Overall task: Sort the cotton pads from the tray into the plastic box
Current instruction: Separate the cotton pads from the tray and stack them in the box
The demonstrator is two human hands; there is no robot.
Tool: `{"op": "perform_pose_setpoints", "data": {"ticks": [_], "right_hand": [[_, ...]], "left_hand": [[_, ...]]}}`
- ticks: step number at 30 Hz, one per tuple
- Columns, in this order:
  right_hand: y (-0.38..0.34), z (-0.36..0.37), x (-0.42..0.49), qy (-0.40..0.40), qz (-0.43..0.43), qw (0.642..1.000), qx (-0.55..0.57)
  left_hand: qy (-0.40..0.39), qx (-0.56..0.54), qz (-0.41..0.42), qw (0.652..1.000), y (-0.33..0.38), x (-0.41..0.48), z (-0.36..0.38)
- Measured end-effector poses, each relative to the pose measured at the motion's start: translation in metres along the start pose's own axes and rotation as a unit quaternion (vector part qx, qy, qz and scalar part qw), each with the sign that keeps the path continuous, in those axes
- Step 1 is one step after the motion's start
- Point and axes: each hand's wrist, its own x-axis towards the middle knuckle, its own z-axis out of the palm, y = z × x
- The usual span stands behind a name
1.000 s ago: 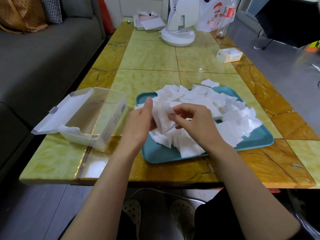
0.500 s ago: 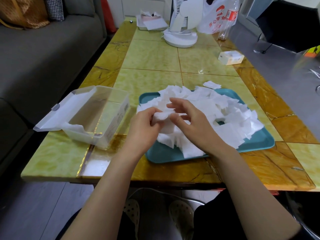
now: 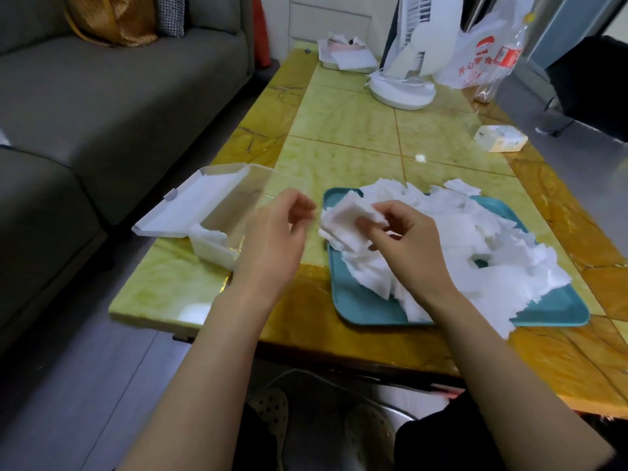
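Over teal tray (image 3: 360,307): my right hand (image 3: 407,246) pinches small cotton pad stack (image 3: 343,215); left hand (image 3: 275,239) empty, fingers loosely apart. Plastic box (image 3: 217,246) looks nearly empty; heap remains.

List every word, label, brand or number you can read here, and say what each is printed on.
"开心": red characters on the white plastic bag; the rest of that line is cut off and blurred.
Bottle label: red and white, too blurred to read.
Small carton: print too small to read.
Plastic box: no readable text.
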Motion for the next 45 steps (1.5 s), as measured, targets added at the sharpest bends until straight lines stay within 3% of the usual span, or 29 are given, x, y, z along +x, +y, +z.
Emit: {"op": "perform_pose_setpoints", "data": {"ticks": [3,5,10,18,24,34,40,45], "right_hand": [[-0.009,0.016,0.012,0.035,-0.028,0.999,-0.008],[-0.016,0.035,0.021,0.043,-0.05,0.998,-0.025],[-0.029,0.092,0.048,-0.023,-0.088,0.982,-0.165],[-0.029,0.15,0.055,-0.183,-0.113,0.918,-0.334],[-0.037,0.153,0.051,-0.292,-0.103,0.919,-0.243],[-0.048,0.14,0.045,-0.426,-0.051,0.87,-0.242],[-0.051,0.125,0.033,-0.346,-0.079,0.905,-0.232],[-0.042,0.083,0.021,-0.186,-0.127,0.959,-0.173]], "left_hand": [[0.062,0.163,-0.048,0.983,-0.015,0.003,-0.024],[0.062,0.237,-0.115,0.963,-0.028,0.004,-0.04],[0.005,0.223,-0.225,0.949,-0.051,-0.001,-0.065],[-0.015,0.161,-0.184,0.97,-0.067,-0.01,-0.076],[-0.014,0.202,-0.168,0.965,-0.065,-0.01,-0.071],[-0.02,0.222,-0.185,0.957,-0.056,-0.011,-0.07],[-0.018,0.227,-0.188,0.955,-0.047,-0.011,-0.065],[0.041,0.184,-0.063,0.98,-0.026,-0.012,-0.047]]}}
